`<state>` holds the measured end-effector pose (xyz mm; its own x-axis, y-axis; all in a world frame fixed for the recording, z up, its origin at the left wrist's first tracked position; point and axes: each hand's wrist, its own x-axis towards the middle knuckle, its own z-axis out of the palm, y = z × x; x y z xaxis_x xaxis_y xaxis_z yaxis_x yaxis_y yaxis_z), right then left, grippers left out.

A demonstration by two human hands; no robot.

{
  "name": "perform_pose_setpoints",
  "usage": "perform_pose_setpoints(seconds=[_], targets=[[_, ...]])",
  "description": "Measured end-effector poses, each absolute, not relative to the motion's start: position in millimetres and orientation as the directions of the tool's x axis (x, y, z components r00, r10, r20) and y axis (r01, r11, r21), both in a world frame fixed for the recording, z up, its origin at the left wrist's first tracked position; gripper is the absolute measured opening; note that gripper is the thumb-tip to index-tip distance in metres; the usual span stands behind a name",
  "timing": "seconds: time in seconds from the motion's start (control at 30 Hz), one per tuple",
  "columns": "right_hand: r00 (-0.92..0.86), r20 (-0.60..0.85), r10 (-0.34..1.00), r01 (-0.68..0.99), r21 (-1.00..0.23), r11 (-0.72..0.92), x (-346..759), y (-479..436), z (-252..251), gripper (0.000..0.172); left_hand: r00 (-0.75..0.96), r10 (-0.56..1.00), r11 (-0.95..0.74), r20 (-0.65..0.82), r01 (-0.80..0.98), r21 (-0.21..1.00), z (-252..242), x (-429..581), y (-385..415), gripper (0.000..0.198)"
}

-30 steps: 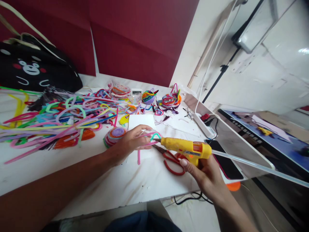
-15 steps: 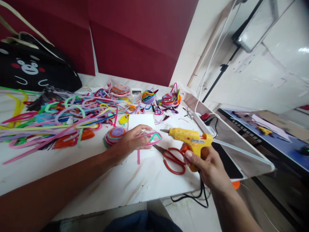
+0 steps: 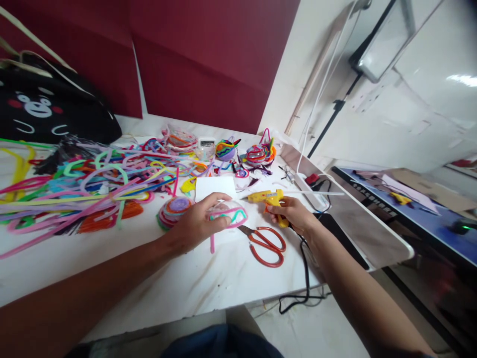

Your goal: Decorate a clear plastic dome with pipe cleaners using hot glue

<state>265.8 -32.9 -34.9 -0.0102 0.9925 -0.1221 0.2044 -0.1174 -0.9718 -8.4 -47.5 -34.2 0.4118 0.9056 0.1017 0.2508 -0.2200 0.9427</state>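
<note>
My left hand (image 3: 201, 221) is closed around a clear plastic dome (image 3: 229, 211) trimmed with pink and green pipe cleaners; a pink end hangs below it. In my right hand (image 3: 292, 215) is a yellow hot glue gun (image 3: 269, 197), its nozzle toward the left and a glue stick poking out behind. The gun is low over the table, though whether it rests there I cannot tell. Red-handled scissors (image 3: 268, 244) lie between my hands. Beside my left hand sits a coiled pipe-cleaner dome (image 3: 175, 211). A white sheet (image 3: 214, 189) lies just behind the clear dome.
A large heap of pipe cleaners (image 3: 97, 181) covers the left of the table. Decorated balls (image 3: 225, 149) stand at the back. A black bag (image 3: 48, 99) is at the far left. On the right are a power strip (image 3: 313, 191) and the gun's black cord (image 3: 306, 268).
My right hand has carried the glue gun away from me and left, down toward the table behind the scissors. The clear dome in my left hand has turned, showing more of its top.
</note>
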Motion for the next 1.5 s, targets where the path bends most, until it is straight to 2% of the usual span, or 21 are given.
perform_pose_setpoints(seconds=[0.17, 0.3, 0.37, 0.43, 0.5, 0.57, 0.63, 0.7, 0.8, 0.93, 1.07, 1.5], targets=[[0.134, -0.076, 0.988, 0.420, -0.899, -0.126, 272, -24, -40, 0.037, 0.370, 0.916, -0.272, 0.156, 0.285, 0.919, -39, -8, -46, 0.044], [0.262, 0.087, 0.961, 0.618, -0.780, -0.098, 273, -29, -36, 0.023, 0.338, 0.915, -0.327, 0.223, 0.292, 0.899, -43, -8, -46, 0.048], [0.254, 0.186, 0.949, 0.683, -0.729, -0.040, 266, -41, -31, 0.017, 0.332, 0.911, -0.349, 0.244, 0.308, 0.885, -42, -8, -47, 0.050], [0.132, 0.271, 0.954, 0.714, -0.693, 0.098, 253, -58, -27, 0.012, 0.323, 0.908, -0.371, 0.266, 0.328, 0.869, -39, -8, -48, 0.051], [0.034, 0.158, 0.987, 0.507, -0.853, 0.119, 235, -75, -24, 0.019, 0.306, 0.906, -0.392, 0.292, 0.347, 0.852, -35, -7, -49, 0.051], [-0.076, -0.010, 0.997, 0.228, -0.974, 0.007, 216, -89, -23, 0.024, 0.287, 0.904, -0.410, 0.317, 0.371, 0.833, -32, -6, -50, 0.052], [-0.094, -0.095, 0.991, -0.009, -0.995, -0.097, 197, -99, -23, 0.027, 0.284, 0.898, -0.429, 0.337, 0.384, 0.818, -30, -5, -51, 0.053], [-0.090, -0.140, 0.986, -0.201, -0.967, -0.156, 182, -103, -23, 0.033, 0.291, 0.889, -0.446, 0.353, 0.381, 0.810, -29, -4, -53, 0.054], [-0.052, -0.130, 0.990, -0.377, -0.915, -0.140, 166, -102, -25, 0.030, 0.293, 0.877, -0.473, 0.381, 0.389, 0.790, -29, -3, -56, 0.054], [-0.043, -0.116, 0.992, -0.467, -0.876, -0.123, 156, -98, -29, 0.023, 0.291, 0.860, -0.508, 0.419, 0.423, 0.750, -29, -2, -56, 0.052], [-0.034, -0.117, 0.993, -0.516, -0.849, -0.117, 152, -96, -34, 0.023, 0.285, 0.859, -0.512, 0.426, 0.441, 0.737, -32, -2, -55, 0.051], [0.009, -0.107, 0.994, -0.550, -0.831, -0.084, 145, -94, -39, 0.021, 0.288, 0.861, -0.507, 0.418, 0.446, 0.737, -35, -1, -53, 0.051]])
